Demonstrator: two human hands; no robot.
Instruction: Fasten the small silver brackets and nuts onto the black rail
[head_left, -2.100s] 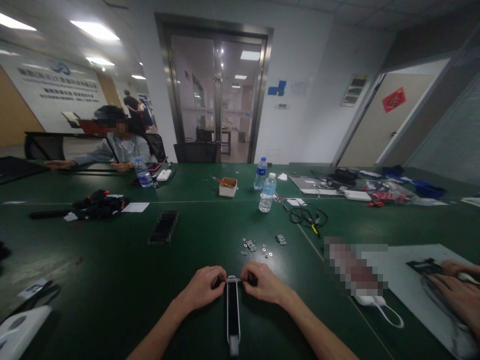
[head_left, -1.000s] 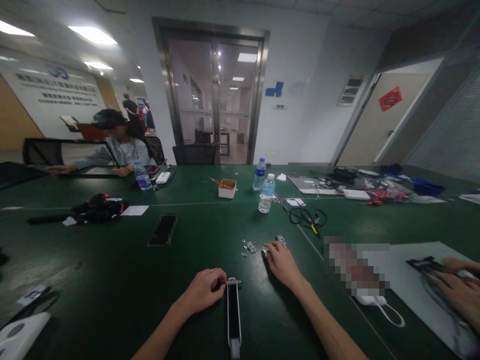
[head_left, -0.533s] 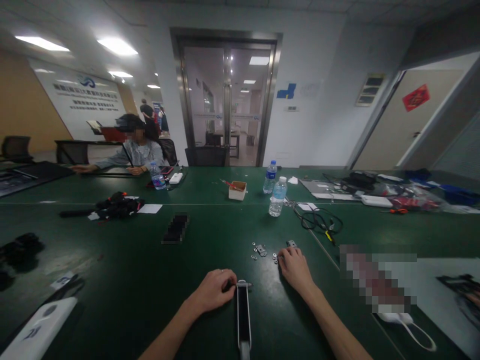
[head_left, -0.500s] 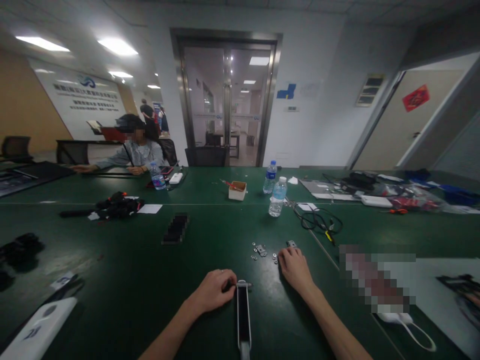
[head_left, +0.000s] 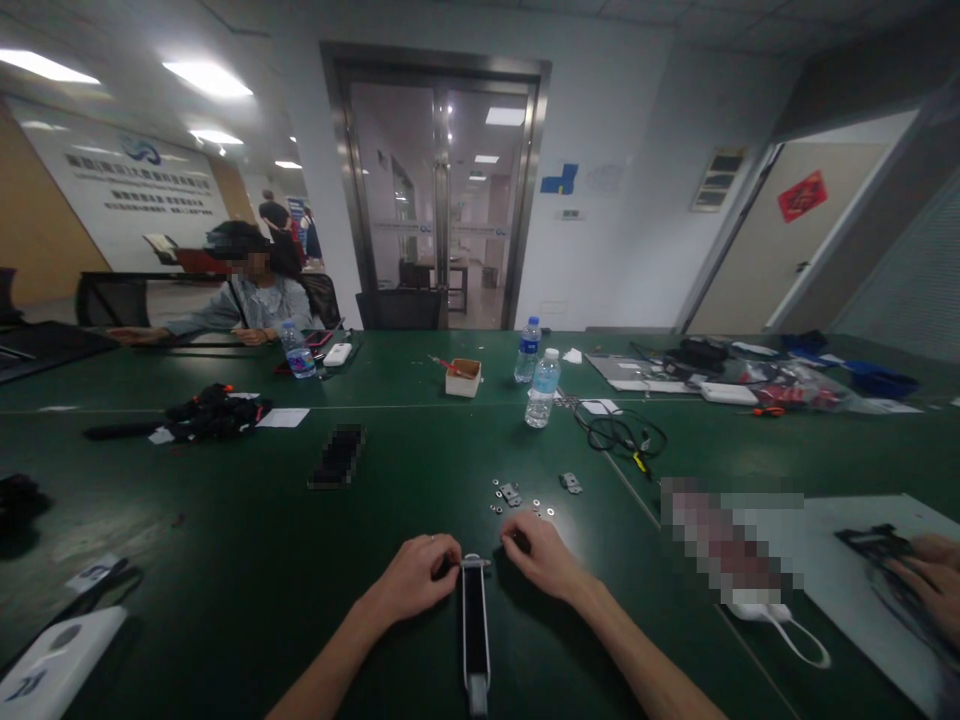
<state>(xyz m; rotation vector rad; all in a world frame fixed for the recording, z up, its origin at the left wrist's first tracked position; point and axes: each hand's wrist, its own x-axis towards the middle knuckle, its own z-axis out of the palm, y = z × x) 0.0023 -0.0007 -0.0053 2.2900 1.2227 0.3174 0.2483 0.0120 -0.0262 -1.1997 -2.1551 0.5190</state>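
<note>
My left hand [head_left: 416, 578] pinched the far end of the bar [head_left: 475, 625] from nine o'clock; my right hand [head_left: 541, 560] curled at two o'clock, grip unclear.

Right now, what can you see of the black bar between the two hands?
The bar is long, narrow and black with pale, metal-looking edges. It lies flat on the green table, pointing away from the wearer. A small metal crosspiece caps its far end, where the left hand touches it; the right hand curls just beside.
</note>
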